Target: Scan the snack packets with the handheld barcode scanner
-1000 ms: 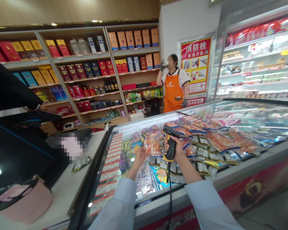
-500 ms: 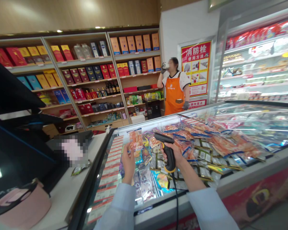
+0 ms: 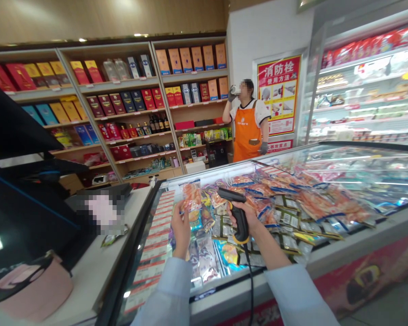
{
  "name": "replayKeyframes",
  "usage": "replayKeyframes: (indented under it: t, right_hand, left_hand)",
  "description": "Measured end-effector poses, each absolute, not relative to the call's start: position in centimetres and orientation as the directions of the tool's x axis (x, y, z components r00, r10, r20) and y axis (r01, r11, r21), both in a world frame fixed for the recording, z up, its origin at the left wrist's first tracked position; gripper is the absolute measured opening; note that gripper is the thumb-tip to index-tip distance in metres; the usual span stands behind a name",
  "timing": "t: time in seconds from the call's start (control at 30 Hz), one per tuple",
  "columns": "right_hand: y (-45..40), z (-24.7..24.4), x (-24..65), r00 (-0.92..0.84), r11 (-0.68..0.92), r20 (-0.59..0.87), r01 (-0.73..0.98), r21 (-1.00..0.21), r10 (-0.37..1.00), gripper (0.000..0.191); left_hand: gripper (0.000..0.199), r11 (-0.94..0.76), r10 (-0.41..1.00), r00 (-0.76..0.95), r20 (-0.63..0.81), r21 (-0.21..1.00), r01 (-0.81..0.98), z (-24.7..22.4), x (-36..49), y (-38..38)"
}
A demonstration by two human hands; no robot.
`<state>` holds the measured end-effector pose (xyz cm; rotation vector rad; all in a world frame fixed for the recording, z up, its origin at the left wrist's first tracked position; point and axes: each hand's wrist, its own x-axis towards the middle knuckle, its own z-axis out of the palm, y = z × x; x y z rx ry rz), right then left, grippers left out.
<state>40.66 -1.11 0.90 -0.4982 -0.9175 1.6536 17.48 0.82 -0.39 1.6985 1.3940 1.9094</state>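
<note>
My right hand is wrapped around the handle of a black barcode scanner with yellow trim. Its head points left, and a cable hangs down from the grip. Facing it, my left hand pinches the left edge of a clear snack packet with orange contents and a blue edge. The packet stands upright, a short gap from the scanner. Both hands are over a glass-edged display case holding several bagged foods; blue and silver packets lie beneath.
A counter on the left bears a pink case, a small packet and a dark monitor. Beyond the display case stands a person in an orange apron, drinking from a cup. Shelves of boxes line the back.
Almost nothing differs. My view shifts slightly, and both hands keep their holds on the scanner and the packet.
</note>
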Motion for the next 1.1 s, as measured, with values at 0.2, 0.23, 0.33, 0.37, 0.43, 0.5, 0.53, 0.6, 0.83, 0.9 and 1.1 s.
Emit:
replayKeyframes:
  t: [0.2, 0.23, 0.33, 0.37, 0.43, 0.5, 0.53, 0.6, 0.83, 0.9, 1.1]
  right_hand:
    - [-1.7, 1.3, 40.9, -0.293, -0.056, 0.159, -0.609, -0.791, 0.943, 0.024]
    - [-1.8, 1.3, 40.9, -0.294, -0.06, 0.156, -0.61, -0.79, 0.943, 0.024]
    - [-1.7, 1.2, 40.9, -0.299, -0.074, 0.141, -0.607, -0.791, 0.944, 0.026]
    - [-1.7, 1.2, 40.8, -0.297, -0.076, 0.137, -0.607, -0.791, 0.945, 0.027]
    - [-1.7, 1.3, 40.8, -0.292, -0.079, 0.13, -0.607, -0.791, 0.948, 0.027]
    - [-1.8, 1.4, 40.9, -0.291, -0.084, 0.124, -0.612, -0.787, 0.949, 0.025]
    - [-1.8, 1.5, 40.9, -0.287, -0.085, 0.124, -0.617, -0.782, 0.95, 0.024]
    - [-1.7, 1.7, 40.9, -0.258, -0.068, 0.129, -0.636, -0.769, 0.957, 0.023]
    - [-2.2, 2.6, 40.8, -0.215, -0.03, 0.151, -0.66, -0.751, 0.965, 0.023]
    - [-2.5, 3.2, 40.5, -0.202, -0.019, 0.15, -0.656, -0.755, 0.968, 0.022]
    - [-2.8, 5.0, 37.3, -0.266, -0.017, 0.209, -0.654, -0.757, 0.941, 0.021]
  left_hand:
    - [0.029, -0.532, 0.69, -0.295, 0.661, 0.74, 0.412, -0.7, 17.3, 1.1]
    - [0.029, -0.537, 0.688, -0.293, 0.664, 0.737, 0.41, -0.8, 17.3, 1.2]
    - [0.029, -0.543, 0.686, -0.29, 0.667, 0.735, 0.406, -1.0, 17.2, 1.4]
    - [0.029, -0.54, 0.689, -0.289, 0.665, 0.737, 0.407, -1.1, 17.2, 1.5]
    - [0.029, -0.532, 0.695, -0.284, 0.66, 0.738, 0.415, -1.2, 17.2, 1.6]
    - [0.029, -0.528, 0.698, -0.277, 0.661, 0.735, 0.426, -1.3, 17.1, 1.6]
    - [0.029, -0.528, 0.696, -0.277, 0.663, 0.733, 0.429, -1.3, 17.0, 1.6]
    - [0.028, -0.528, 0.691, -0.291, 0.662, 0.737, 0.422, -1.3, 16.9, 1.6]
    - [0.032, -0.532, 0.677, -0.368, 0.638, 0.769, 0.354, -0.8, 16.5, 1.8]
    - [0.035, -0.534, 0.647, -0.42, 0.636, 0.771, 0.345, -0.4, 15.7, 2.0]
    - [0.047, -0.522, 0.568, -0.592, 0.572, 0.806, 0.278, 0.8, 9.2, 1.6]
